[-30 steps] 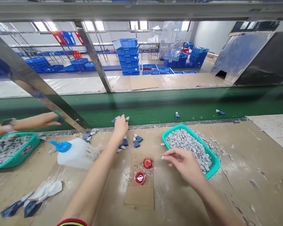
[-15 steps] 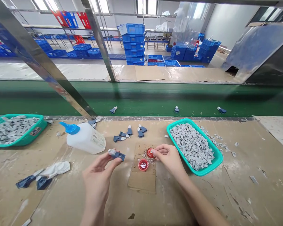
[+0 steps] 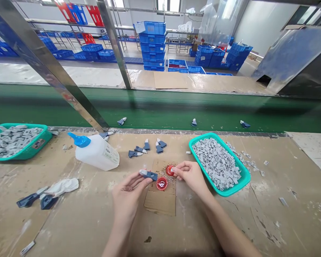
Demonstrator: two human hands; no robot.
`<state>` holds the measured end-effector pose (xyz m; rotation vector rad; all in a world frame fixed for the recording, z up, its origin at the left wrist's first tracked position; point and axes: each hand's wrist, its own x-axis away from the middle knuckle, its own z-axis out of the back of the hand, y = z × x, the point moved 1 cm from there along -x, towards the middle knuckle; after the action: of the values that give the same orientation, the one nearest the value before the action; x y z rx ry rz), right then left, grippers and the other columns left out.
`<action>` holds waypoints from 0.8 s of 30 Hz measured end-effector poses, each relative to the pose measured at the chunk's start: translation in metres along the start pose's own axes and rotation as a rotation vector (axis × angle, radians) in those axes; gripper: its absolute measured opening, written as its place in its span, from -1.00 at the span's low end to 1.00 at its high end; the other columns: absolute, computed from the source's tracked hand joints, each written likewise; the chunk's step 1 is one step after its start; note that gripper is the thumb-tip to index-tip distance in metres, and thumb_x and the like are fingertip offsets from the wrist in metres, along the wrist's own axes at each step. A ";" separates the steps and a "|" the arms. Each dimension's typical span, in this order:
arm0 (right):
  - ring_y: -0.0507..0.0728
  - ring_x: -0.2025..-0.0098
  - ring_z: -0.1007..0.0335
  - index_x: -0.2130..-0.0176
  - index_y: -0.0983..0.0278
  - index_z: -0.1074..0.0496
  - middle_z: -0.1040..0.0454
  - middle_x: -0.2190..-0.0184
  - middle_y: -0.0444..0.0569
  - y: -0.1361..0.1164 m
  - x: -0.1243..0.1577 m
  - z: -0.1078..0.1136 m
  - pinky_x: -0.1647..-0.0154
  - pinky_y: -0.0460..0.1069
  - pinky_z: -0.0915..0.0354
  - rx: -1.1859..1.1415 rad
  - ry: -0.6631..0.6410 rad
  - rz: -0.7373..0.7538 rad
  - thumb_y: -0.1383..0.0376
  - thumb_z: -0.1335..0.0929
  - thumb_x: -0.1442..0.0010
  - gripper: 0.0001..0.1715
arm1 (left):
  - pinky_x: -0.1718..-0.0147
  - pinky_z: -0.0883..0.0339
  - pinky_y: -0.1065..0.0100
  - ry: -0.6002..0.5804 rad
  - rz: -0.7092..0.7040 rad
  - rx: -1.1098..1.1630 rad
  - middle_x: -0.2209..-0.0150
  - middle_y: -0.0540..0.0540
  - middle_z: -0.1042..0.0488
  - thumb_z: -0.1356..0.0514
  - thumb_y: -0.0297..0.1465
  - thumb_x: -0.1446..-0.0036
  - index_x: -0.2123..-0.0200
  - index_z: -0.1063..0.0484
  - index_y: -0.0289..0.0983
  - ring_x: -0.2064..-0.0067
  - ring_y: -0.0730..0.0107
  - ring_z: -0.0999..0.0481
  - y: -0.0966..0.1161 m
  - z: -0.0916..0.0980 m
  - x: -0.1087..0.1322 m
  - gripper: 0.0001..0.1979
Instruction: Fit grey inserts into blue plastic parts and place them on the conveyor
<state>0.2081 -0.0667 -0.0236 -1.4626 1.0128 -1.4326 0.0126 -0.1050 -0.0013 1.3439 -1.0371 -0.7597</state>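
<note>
Small blue plastic part [image 3: 149,175] is held in left hand [image 3: 130,191].
Looks light, stiff; best held by wide end. L fingers bent round it; R hand [image 3: 189,175] pinched shut by red cap [image 3: 170,170].

navy plastic part [image 3: 151,175] with grey tip [image 3: 143,172], held across left hand [image 3: 129,192]; red cap [image 3: 169,170] just beside right hand [image 3: 190,175].

The left hand [image 3: 128,194] and right hand [image 3: 191,176] are bare, as are both forearms [image 3: 227,228].
</note>
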 end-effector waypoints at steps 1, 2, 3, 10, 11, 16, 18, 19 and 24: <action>0.01 0.58 -0.32 0.50 0.37 -0.45 -0.52 0.58 0.02 -0.003 0.002 0.001 0.54 -0.09 -0.24 -0.058 -0.027 -0.016 0.16 -0.49 0.09 -0.68 | 0.14 -0.50 0.23 -0.016 -0.006 -0.003 0.30 -0.13 -0.62 -0.42 -0.46 0.27 0.31 -0.54 -0.31 0.25 0.17 -0.61 0.000 -0.004 0.001 -0.67; 0.00 0.57 -0.31 0.49 0.37 -0.46 -0.52 0.57 0.02 -0.008 0.004 0.002 0.53 -0.10 -0.23 -0.112 -0.054 -0.024 0.16 -0.50 0.09 -0.69 | 0.14 -0.50 0.24 -0.036 -0.013 -0.005 0.30 -0.12 -0.62 -0.41 -0.47 0.25 0.31 -0.54 -0.31 0.25 0.19 -0.61 0.000 -0.008 0.002 -0.68; -0.01 0.56 -0.31 0.48 0.38 -0.47 -0.53 0.56 0.01 -0.012 0.007 0.003 0.53 -0.12 -0.23 -0.155 -0.078 -0.026 0.17 -0.50 0.09 -0.69 | 0.15 -0.50 0.26 -0.058 -0.022 -0.006 0.30 -0.12 -0.62 -0.41 -0.47 0.24 0.32 -0.54 -0.30 0.25 0.20 -0.61 0.000 -0.012 0.003 -0.69; -0.03 0.57 -0.33 0.45 0.35 -0.46 -0.53 0.57 -0.04 -0.036 0.030 0.000 0.56 -0.14 -0.22 -0.222 -0.162 0.024 0.16 -0.49 0.04 -0.71 | 0.20 -0.50 0.37 -0.151 -0.060 -0.010 0.32 -0.08 -0.62 -0.39 -0.48 0.19 0.32 -0.55 -0.27 0.26 0.29 -0.60 0.003 -0.029 0.012 -0.74; -0.03 0.57 -0.33 0.45 0.35 -0.46 -0.53 0.57 -0.03 -0.035 0.031 -0.002 0.56 -0.14 -0.23 -0.218 -0.173 0.025 0.16 -0.49 0.04 -0.70 | 0.21 -0.50 0.38 -0.156 -0.058 -0.013 0.33 -0.08 -0.62 -0.39 -0.48 0.20 0.32 -0.55 -0.27 0.26 0.30 -0.60 0.004 -0.030 0.013 -0.74; -0.04 0.60 -0.31 0.46 0.35 -0.42 -0.51 0.58 -0.05 -0.031 0.031 -0.005 0.57 -0.14 -0.24 -0.167 -0.184 0.010 0.15 -0.48 0.03 -0.68 | 0.28 -0.52 0.40 -0.132 -0.062 -0.020 0.36 -0.06 -0.62 -0.40 -0.48 0.22 0.37 -0.57 -0.25 0.29 0.30 -0.60 0.009 -0.036 0.019 -0.77; -0.05 0.61 -0.29 0.47 0.32 -0.35 -0.49 0.59 -0.08 -0.031 0.031 -0.004 0.61 -0.16 -0.20 -0.143 -0.205 -0.021 0.13 -0.47 0.04 -0.65 | 0.29 -0.52 0.39 -0.120 -0.073 -0.034 0.37 -0.05 -0.62 -0.39 -0.49 0.22 0.39 -0.58 -0.24 0.30 0.29 -0.60 0.010 -0.037 0.022 -0.79; -0.05 0.62 -0.27 0.47 0.30 -0.31 -0.47 0.60 -0.10 -0.031 0.031 -0.004 0.64 -0.17 -0.18 -0.133 -0.226 -0.043 0.11 -0.47 0.04 -0.63 | 0.28 -0.53 0.38 -0.126 -0.081 -0.047 0.37 -0.05 -0.62 -0.39 -0.49 0.22 0.40 -0.59 -0.23 0.29 0.28 -0.60 0.010 -0.037 0.022 -0.80; -0.03 0.60 -0.25 0.35 0.22 -0.21 -0.36 0.63 -0.23 -0.034 0.030 0.001 0.72 -0.20 -0.12 -0.122 -0.370 -0.112 0.01 -0.43 0.00 -0.56 | 0.31 -0.54 0.37 -0.261 -0.150 -0.105 0.36 -0.05 -0.62 -0.37 -0.50 0.20 0.45 -0.60 -0.21 0.26 0.23 -0.60 0.013 -0.038 0.015 -0.85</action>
<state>0.2101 -0.0837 0.0186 -1.8163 0.8062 -1.1319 0.0518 -0.1019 0.0166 1.2647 -1.0909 -1.1096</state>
